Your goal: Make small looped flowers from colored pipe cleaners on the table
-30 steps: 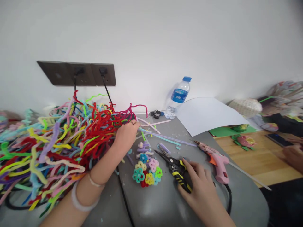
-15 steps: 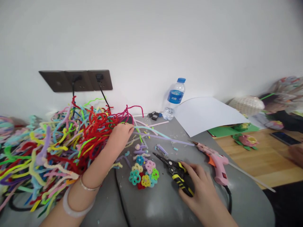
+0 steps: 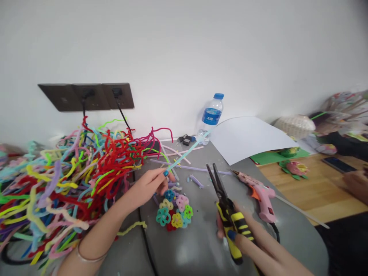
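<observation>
My left hand (image 3: 153,183) pinches one end of a light blue pipe cleaner (image 3: 188,151), which slants up to the right toward the bottle. In my right hand (image 3: 244,234) are black pliers with yellow-and-black handles (image 3: 224,203); their jaws point up and stand slightly apart, with nothing between them. Just below my left hand, a cluster of small pipe-cleaner flowers (image 3: 174,214) in teal, yellow, pink, green and blue lies on the grey table (image 3: 189,253). A short purple pipe-cleaner piece (image 3: 196,181) rests between the flowers and the pliers.
A large tangle of coloured pipe cleaners (image 3: 66,184) covers the left side. To the right lie a pink glue gun (image 3: 263,195) and a white paper sheet (image 3: 247,138). A water bottle (image 3: 212,115) stands by the wall. Another person's hand (image 3: 356,186) rests at the far right.
My left hand has drawn back toward me, lifting the light blue pipe cleaner off the table. My right hand has picked up the pliers, turning their jaws upward.
</observation>
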A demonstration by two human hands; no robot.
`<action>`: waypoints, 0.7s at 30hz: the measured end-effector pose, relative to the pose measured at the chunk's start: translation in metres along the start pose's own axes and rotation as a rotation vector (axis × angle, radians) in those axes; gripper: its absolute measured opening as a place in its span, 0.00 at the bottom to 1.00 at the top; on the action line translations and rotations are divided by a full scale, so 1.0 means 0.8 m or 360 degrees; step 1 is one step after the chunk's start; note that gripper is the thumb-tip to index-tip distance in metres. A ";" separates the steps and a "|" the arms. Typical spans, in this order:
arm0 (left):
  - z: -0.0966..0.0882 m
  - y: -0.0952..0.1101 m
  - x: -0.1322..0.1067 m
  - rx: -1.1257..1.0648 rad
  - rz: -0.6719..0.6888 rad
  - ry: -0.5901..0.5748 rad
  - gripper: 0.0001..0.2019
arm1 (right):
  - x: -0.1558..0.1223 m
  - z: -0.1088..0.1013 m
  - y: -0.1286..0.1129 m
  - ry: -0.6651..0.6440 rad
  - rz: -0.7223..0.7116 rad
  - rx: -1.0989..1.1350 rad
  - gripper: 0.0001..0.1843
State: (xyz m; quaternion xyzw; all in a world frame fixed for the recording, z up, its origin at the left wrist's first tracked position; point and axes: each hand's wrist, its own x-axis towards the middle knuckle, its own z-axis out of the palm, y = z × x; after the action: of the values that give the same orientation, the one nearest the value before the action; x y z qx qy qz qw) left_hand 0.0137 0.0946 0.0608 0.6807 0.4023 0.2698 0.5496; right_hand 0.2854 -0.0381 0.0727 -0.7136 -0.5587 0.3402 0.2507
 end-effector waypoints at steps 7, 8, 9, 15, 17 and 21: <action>0.001 -0.008 -0.011 0.0159 0.0055 -0.0055 0.20 | 0.016 0.011 -0.041 -0.0461 -0.0080 0.0140 0.32; 0.001 -0.009 -0.012 0.0172 0.0047 -0.0053 0.20 | 0.019 0.015 -0.045 -0.0488 -0.0084 0.0148 0.32; 0.001 -0.010 -0.012 0.0184 0.0043 -0.0047 0.20 | 0.021 0.017 -0.049 -0.0507 -0.0069 0.0143 0.33; 0.000 -0.006 -0.015 0.0335 0.0059 -0.0031 0.19 | 0.027 0.024 -0.057 -0.0582 -0.0112 0.0184 0.32; -0.001 -0.003 -0.016 0.0375 0.0040 -0.0039 0.19 | 0.028 0.026 -0.057 -0.0563 -0.0135 0.0213 0.26; -0.003 -0.003 -0.017 0.0385 0.0041 -0.0052 0.18 | 0.032 0.031 -0.054 -0.0532 -0.0175 0.0247 0.17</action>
State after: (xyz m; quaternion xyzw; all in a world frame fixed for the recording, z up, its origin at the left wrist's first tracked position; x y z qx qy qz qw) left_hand 0.0044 0.0845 0.0602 0.7514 0.4141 0.2151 0.4666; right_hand 0.2435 -0.0029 0.0834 -0.5940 -0.6029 0.4819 0.2269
